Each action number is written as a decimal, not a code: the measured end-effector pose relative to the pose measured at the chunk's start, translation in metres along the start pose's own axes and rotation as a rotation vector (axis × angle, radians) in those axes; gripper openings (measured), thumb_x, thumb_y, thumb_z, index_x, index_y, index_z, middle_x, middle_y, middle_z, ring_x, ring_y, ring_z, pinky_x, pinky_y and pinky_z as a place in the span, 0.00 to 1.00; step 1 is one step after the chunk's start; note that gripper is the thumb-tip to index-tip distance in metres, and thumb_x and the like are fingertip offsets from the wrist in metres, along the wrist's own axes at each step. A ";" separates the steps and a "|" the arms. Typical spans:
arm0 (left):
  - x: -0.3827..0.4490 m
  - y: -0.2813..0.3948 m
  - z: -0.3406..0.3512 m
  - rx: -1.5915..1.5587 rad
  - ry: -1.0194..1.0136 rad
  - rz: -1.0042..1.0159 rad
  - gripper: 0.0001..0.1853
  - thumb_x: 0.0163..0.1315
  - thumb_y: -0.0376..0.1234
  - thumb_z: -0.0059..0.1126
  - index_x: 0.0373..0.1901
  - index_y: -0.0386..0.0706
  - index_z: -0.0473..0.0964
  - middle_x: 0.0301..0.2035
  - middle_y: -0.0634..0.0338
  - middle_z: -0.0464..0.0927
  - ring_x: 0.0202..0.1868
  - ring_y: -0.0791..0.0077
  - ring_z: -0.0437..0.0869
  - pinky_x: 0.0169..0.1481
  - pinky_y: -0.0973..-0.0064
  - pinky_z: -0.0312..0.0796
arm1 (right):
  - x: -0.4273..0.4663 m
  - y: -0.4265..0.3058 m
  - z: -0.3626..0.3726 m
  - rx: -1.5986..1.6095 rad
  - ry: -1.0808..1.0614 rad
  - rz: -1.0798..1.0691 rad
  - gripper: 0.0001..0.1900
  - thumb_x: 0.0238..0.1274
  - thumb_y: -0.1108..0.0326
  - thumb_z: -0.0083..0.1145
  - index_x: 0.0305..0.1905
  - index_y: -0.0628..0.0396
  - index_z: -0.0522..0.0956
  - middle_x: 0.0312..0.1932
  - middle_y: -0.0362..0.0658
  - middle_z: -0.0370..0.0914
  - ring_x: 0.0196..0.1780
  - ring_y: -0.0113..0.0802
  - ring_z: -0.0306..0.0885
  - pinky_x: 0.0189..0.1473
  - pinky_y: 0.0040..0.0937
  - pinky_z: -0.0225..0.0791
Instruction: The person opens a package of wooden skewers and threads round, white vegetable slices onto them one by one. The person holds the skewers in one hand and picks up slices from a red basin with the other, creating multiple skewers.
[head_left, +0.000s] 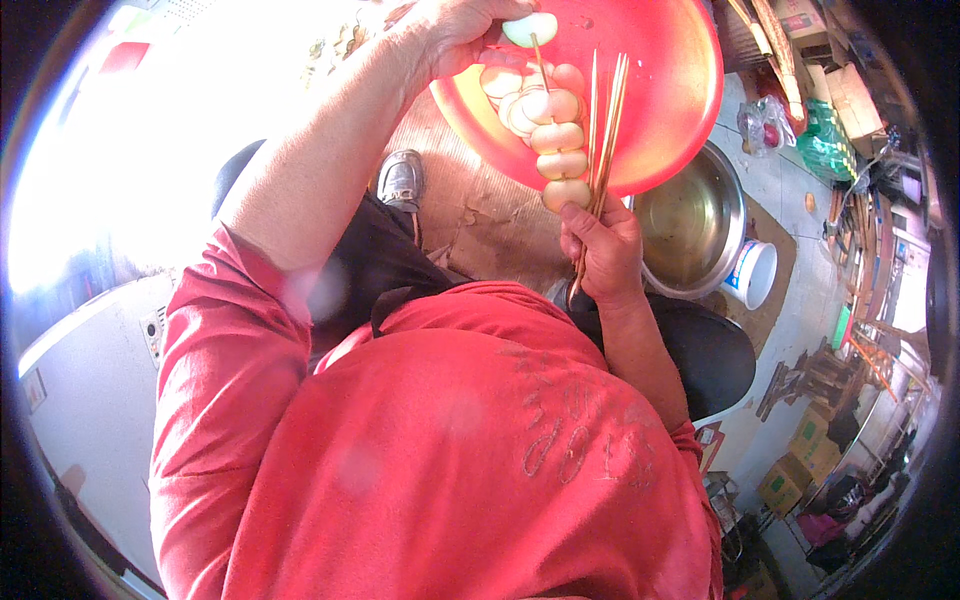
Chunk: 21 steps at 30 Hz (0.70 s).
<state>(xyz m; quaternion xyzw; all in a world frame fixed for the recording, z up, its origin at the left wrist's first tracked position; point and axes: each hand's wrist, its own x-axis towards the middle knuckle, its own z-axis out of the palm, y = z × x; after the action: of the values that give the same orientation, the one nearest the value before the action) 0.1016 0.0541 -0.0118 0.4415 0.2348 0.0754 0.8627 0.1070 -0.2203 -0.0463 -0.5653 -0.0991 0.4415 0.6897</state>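
Note:
My right hand grips several thin wooden skewers in a bundle over the near rim of a red plastic basin. One skewer carries several pale, rounded, disc-like food pieces, lined up one above another; their exact kind is unclear. At its tip, my left hand pinches a pale greenish half-round slice against the skewer. More pale slices lie heaped inside the basin, partly hidden behind the skewered ones. The fingertips of my left hand are partly cut off by the top edge.
Right of the basin stand a wide metal bowl and a white plastic tub. Flattened cardboard covers the floor around my shoe. Plastic bags, cardboard boxes and wood pieces lie farther right.

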 end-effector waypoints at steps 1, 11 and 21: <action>0.000 0.000 0.000 -0.001 -0.025 -0.031 0.09 0.66 0.28 0.47 0.44 0.35 0.72 0.35 0.55 0.79 0.35 0.65 0.83 0.40 0.67 0.80 | 0.000 0.000 0.000 -0.002 0.006 0.001 0.06 0.61 0.70 0.59 0.40 0.57 0.77 0.22 0.35 0.70 0.20 0.18 0.63 0.21 0.17 0.56; -0.003 -0.034 0.010 0.247 0.007 -0.076 0.11 0.60 0.32 0.62 0.36 0.32 0.78 0.31 0.55 0.80 0.32 0.72 0.82 0.37 0.76 0.78 | 0.005 0.005 -0.007 0.048 0.073 -0.025 0.04 0.64 0.70 0.56 0.40 0.57 0.76 0.20 0.37 0.69 0.17 0.20 0.63 0.19 0.19 0.56; 0.017 -0.045 -0.007 0.727 0.108 0.155 0.12 0.61 0.39 0.57 0.38 0.41 0.80 0.32 0.60 0.81 0.31 0.79 0.81 0.34 0.80 0.76 | 0.011 -0.002 -0.010 0.177 0.117 -0.073 0.04 0.62 0.71 0.57 0.40 0.58 0.75 0.23 0.36 0.70 0.20 0.21 0.64 0.21 0.19 0.58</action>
<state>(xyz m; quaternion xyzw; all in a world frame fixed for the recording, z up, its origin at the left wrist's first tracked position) 0.1096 0.0378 -0.0567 0.7307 0.2573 0.0755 0.6278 0.1206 -0.2188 -0.0519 -0.5230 -0.0398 0.3892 0.7573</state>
